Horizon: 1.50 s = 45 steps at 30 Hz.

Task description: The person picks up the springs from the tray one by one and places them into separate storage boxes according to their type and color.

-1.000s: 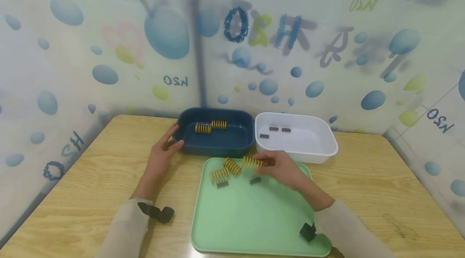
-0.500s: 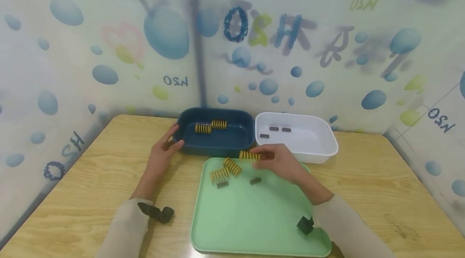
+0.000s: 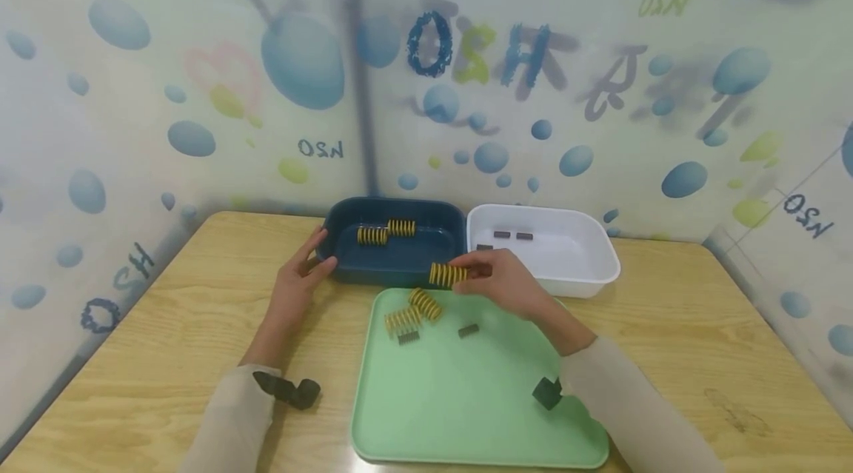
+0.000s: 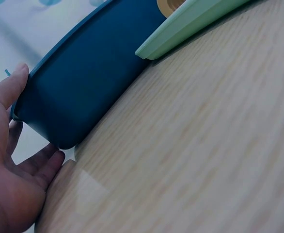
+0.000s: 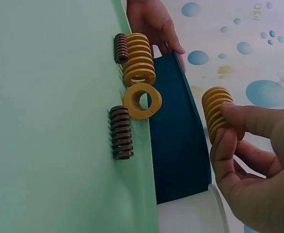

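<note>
In the head view my right hand (image 3: 501,282) pinches a yellow coil spring (image 3: 448,274) between thumb and fingers. The spring is raised above the front edge of the dark blue bin (image 3: 393,273), close to the white bin. My left hand (image 3: 296,284) touches the blue bin's left end with spread fingers; the left wrist view shows its thumb (image 4: 17,83) at the rim. Two yellow springs lie inside that bin. On the green tray (image 3: 466,399) are two more yellow springs, one of them (image 3: 426,305) tilted, and two small dark brown springs, one (image 3: 469,330) lying apart.
Right of the blue bin stands a white bin (image 3: 560,284) holding three small dark springs. Both bins sit at the back of the wooden table (image 3: 666,354), before a patterned wall covering (image 3: 413,125). The green tray lies in front of them.
My right hand has lifted the yellow spring off the tray area and carried it up and slightly left to the blue bin's front edge. My left hand has stayed in place.
</note>
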Each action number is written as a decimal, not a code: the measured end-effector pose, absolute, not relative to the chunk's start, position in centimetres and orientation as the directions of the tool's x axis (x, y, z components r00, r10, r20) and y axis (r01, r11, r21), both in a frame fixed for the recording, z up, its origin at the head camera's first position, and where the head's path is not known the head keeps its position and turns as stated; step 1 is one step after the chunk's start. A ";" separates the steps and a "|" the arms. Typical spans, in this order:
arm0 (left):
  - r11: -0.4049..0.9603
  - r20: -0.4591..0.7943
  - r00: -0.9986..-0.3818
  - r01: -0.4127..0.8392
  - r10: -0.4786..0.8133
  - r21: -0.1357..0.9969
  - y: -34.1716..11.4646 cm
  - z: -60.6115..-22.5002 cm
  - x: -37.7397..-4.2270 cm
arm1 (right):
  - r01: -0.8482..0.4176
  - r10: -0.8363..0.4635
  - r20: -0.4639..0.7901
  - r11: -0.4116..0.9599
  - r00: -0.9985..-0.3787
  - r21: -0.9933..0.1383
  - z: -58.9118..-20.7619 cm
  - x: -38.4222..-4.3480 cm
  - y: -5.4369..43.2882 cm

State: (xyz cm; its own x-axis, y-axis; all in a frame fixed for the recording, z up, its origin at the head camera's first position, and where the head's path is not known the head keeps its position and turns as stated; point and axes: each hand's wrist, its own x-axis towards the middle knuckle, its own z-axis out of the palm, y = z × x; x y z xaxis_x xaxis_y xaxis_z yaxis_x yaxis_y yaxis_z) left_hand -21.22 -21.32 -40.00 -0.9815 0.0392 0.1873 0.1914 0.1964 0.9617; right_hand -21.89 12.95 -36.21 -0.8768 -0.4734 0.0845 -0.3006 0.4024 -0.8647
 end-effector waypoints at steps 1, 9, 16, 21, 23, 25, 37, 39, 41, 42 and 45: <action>0.195 0.188 -0.981 0.192 0.040 0.962 -21.3 -40.0 -21.2 | -0.296 -0.472 0.080 0.404 -0.878 -0.866 -36.1 -22.0 12.8; 0.175 0.196 -0.980 0.200 0.042 0.964 -21.2 -40.0 -21.2 | -0.275 -0.480 0.058 0.396 -0.875 -0.876 -35.8 -23.3 11.8; 0.156 0.194 -0.980 0.198 0.040 0.968 -21.7 -41.1 -22.0 | -0.270 -0.478 0.046 0.411 -0.877 -0.871 -35.6 -24.5 10.5; 0.168 0.209 -0.977 0.212 0.036 0.963 -22.2 -42.5 -22.8 | -0.260 -0.464 0.020 0.458 -0.886 -0.850 -35.3 -25.0 9.7; 0.167 0.215 -0.976 0.218 0.036 0.962 -22.3 -42.7 -22.8 | -0.256 -0.464 0.014 0.463 -0.886 -0.849 -35.2 -25.2 9.5; 0.158 0.214 -0.976 0.217 0.037 0.963 -22.3 -42.5 -22.8 | -0.250 -0.465 0.010 0.458 -0.885 -0.853 -35.2 -25.4 9.3; 0.160 0.196 -0.980 0.201 0.043 0.967 -21.7 -41.0 -21.8 | -0.181 -0.440 -0.037 0.443 -0.897 -0.878 -35.5 -26.5 8.0; 0.165 0.203 -0.978 0.207 0.042 0.964 -21.9 -41.6 -22.2 | -0.171 -0.434 -0.043 0.442 -0.900 -0.881 -35.5 -26.7 7.8; 0.172 0.209 -0.977 0.213 0.043 0.962 -22.1 -42.2 -22.6 | -0.166 -0.431 -0.050 0.448 -0.901 -0.878 -35.6 -26.9 7.6; 0.177 0.210 -0.977 0.214 0.041 0.961 -22.2 -42.4 -22.7 | -0.170 -0.432 -0.049 0.451 -0.900 -0.876 -35.6 -27.0 7.6; 0.183 0.212 -0.977 0.215 0.036 0.959 -22.3 -42.7 -22.8 | -0.182 -0.436 -0.045 0.464 -0.899 -0.867 -35.6 -27.4 7.4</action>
